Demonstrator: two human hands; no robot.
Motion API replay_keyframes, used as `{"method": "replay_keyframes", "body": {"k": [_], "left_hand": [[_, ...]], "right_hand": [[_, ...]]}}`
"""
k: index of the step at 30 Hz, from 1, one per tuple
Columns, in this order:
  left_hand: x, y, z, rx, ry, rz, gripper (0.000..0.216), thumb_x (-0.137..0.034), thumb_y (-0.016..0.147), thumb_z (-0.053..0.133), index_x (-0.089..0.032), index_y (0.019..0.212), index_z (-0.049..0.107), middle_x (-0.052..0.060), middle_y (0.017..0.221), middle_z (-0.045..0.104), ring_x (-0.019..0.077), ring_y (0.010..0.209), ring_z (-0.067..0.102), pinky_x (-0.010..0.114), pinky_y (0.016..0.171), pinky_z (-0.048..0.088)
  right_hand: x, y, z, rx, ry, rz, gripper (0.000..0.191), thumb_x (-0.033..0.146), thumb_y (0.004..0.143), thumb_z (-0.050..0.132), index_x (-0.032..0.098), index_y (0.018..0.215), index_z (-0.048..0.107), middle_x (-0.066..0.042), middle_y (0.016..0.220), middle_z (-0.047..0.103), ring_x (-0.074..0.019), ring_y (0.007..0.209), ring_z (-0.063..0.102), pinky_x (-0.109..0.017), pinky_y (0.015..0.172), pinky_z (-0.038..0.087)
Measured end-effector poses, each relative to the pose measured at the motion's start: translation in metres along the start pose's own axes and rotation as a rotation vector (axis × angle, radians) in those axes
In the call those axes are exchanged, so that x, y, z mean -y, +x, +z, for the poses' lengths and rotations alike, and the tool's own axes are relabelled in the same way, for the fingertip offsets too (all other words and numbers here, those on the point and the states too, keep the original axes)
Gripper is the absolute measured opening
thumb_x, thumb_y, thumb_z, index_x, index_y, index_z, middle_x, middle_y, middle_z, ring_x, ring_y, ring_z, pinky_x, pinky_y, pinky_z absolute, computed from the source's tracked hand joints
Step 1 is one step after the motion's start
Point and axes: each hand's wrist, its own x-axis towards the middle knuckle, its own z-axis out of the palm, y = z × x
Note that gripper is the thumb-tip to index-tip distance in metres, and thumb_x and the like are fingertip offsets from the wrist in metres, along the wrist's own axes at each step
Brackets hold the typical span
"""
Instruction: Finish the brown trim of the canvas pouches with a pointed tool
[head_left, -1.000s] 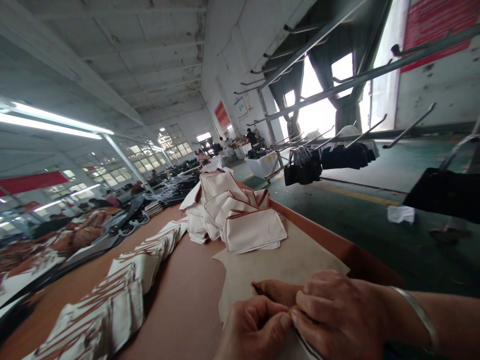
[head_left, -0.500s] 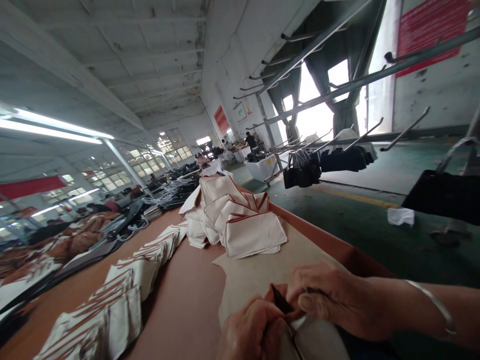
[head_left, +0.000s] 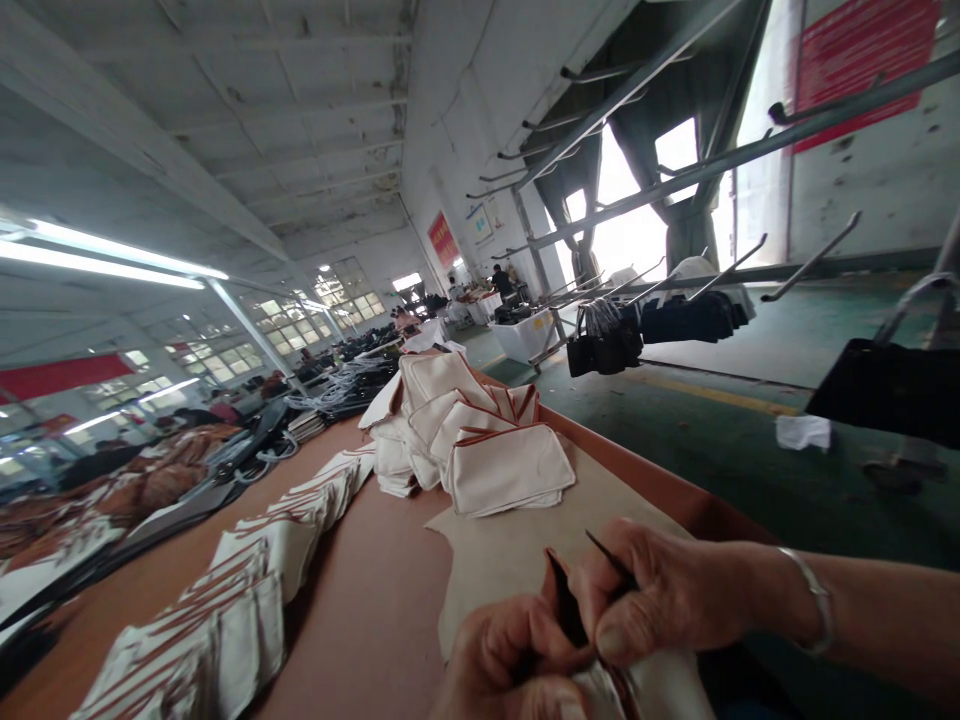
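Observation:
Low in the head view, my left hand [head_left: 510, 655] is closed, pinching the brown-trimmed edge of a cream fabric pouch [head_left: 671, 685]. My right hand [head_left: 667, 590], with a silver bangle at the wrist, grips the same edge close beside it. A thin dark pointed tool [head_left: 604, 552] sticks out from between the right fingers; its kind cannot be made out. A dark gap shows at the brown trim between the hands. Under them lies a beige sheet [head_left: 480, 560]. The pouch's lower part is cut off by the frame.
Beyond my hands, a heap of cream pouches [head_left: 510, 470] lies on the brown tabletop [head_left: 367, 600]. A long overlapping row of pouches [head_left: 247, 620] runs along the left. Right of the table stands a metal rack [head_left: 645, 215] with black bags [head_left: 607, 340].
My right hand has turned a little, and the thin dark tool now shows above its fingers. The brown edge stands more upright. Both hands still hold the pouch.

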Motion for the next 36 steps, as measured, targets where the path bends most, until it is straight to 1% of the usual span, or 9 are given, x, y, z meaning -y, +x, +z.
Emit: {"method": "replay_keyframes", "body": {"k": [4, 9, 14, 19, 22, 25, 28, 33, 36], "left_hand": [[-0.002, 0.003, -0.012, 0.071, 0.049, -0.071, 0.043, -0.044, 0.063, 0.088, -0.014, 0.070, 0.057, 0.000, 0.066, 0.050, 0.0069, 0.055, 0.037, 0.022, 0.050, 0.019], [-0.006, 0.000, -0.005, 0.011, 0.169, -0.048, 0.040, -0.052, 0.080, 0.071, -0.015, 0.074, 0.058, 0.000, 0.065, 0.046, 0.0072, 0.055, 0.032, 0.023, 0.051, 0.019], [-0.002, -0.005, -0.006, -0.091, 0.687, 0.184, 0.038, -0.051, 0.088, 0.060, -0.017, 0.071, 0.055, 0.000, 0.066, 0.050, 0.0091, 0.058, 0.041, 0.022, 0.054, 0.027], [-0.006, -0.021, -0.045, -0.144, 1.037, 0.180, 0.052, -0.065, 0.082, 0.060, -0.017, 0.063, 0.055, -0.004, 0.056, 0.046, 0.0079, 0.051, 0.039, 0.021, 0.047, 0.023], [-0.014, -0.028, -0.063, -0.131, 1.266, 0.349, 0.052, -0.062, 0.089, 0.053, -0.017, 0.063, 0.055, -0.002, 0.057, 0.054, 0.0104, 0.056, 0.049, 0.022, 0.058, 0.034], [-0.012, -0.021, -0.058, -0.127, 1.382, 0.543, 0.045, -0.054, 0.094, 0.049, -0.019, 0.068, 0.057, 0.000, 0.058, 0.058, 0.0119, 0.058, 0.054, 0.023, 0.062, 0.037], [-0.001, -0.002, -0.036, -0.224, 1.406, 0.591, 0.034, -0.041, 0.092, 0.053, -0.020, 0.066, 0.055, 0.001, 0.061, 0.058, 0.0119, 0.053, 0.051, 0.024, 0.052, 0.030], [0.008, 0.023, -0.010, -0.379, 1.006, 0.206, 0.024, -0.034, 0.087, 0.057, -0.018, 0.070, 0.061, 0.001, 0.065, 0.055, 0.0143, 0.061, 0.051, 0.024, 0.056, 0.032], [0.007, 0.017, -0.013, -0.194, 0.589, 0.066, 0.045, -0.057, 0.085, 0.058, -0.015, 0.070, 0.059, 0.000, 0.065, 0.049, 0.0125, 0.061, 0.042, 0.024, 0.055, 0.029]], "right_hand": [[0.010, 0.002, 0.004, 0.044, -0.039, -0.132, 0.026, 0.029, 0.081, 0.070, 0.010, 0.068, 0.057, 0.001, 0.064, 0.049, -0.0087, 0.060, 0.044, -0.019, 0.057, 0.038], [0.019, 0.002, 0.007, 0.046, -0.096, -0.203, 0.027, 0.028, 0.083, 0.068, 0.012, 0.066, 0.054, -0.003, 0.070, 0.057, -0.0101, 0.063, 0.050, -0.019, 0.059, 0.041], [0.013, -0.008, 0.003, 0.016, -0.436, -0.145, 0.026, 0.034, 0.089, 0.060, 0.012, 0.075, 0.058, -0.002, 0.074, 0.056, -0.0099, 0.064, 0.048, -0.020, 0.060, 0.039], [0.025, -0.018, -0.002, 0.024, -0.883, -0.244, 0.016, 0.022, 0.093, 0.048, 0.016, 0.083, 0.059, -0.004, 0.076, 0.059, -0.0139, 0.073, 0.053, -0.025, 0.071, 0.042], [0.029, -0.019, -0.021, 0.030, -1.073, -0.258, 0.017, 0.019, 0.095, 0.046, 0.017, 0.087, 0.060, -0.004, 0.077, 0.063, -0.0156, 0.077, 0.055, -0.027, 0.074, 0.041], [0.029, -0.014, -0.041, -0.010, -1.140, -0.149, 0.016, 0.029, 0.093, 0.055, 0.017, 0.088, 0.064, -0.005, 0.083, 0.064, -0.0165, 0.078, 0.058, -0.028, 0.075, 0.042], [0.029, -0.001, -0.036, -0.088, -0.975, -0.113, 0.040, 0.041, 0.081, 0.073, 0.017, 0.112, 0.066, -0.008, 0.105, 0.066, -0.0205, 0.094, 0.061, -0.030, 0.086, 0.044], [0.003, 0.033, 0.000, -0.102, -0.693, -0.162, 0.098, 0.046, 0.050, 0.090, 0.016, 0.136, 0.054, -0.012, 0.125, 0.060, -0.0269, 0.108, 0.058, -0.035, 0.096, 0.044], [-0.021, 0.044, 0.006, -0.003, -0.719, -0.069, 0.082, 0.043, 0.045, 0.091, 0.015, 0.117, 0.065, -0.006, 0.103, 0.065, -0.0217, 0.088, 0.061, -0.029, 0.078, 0.048]]}}
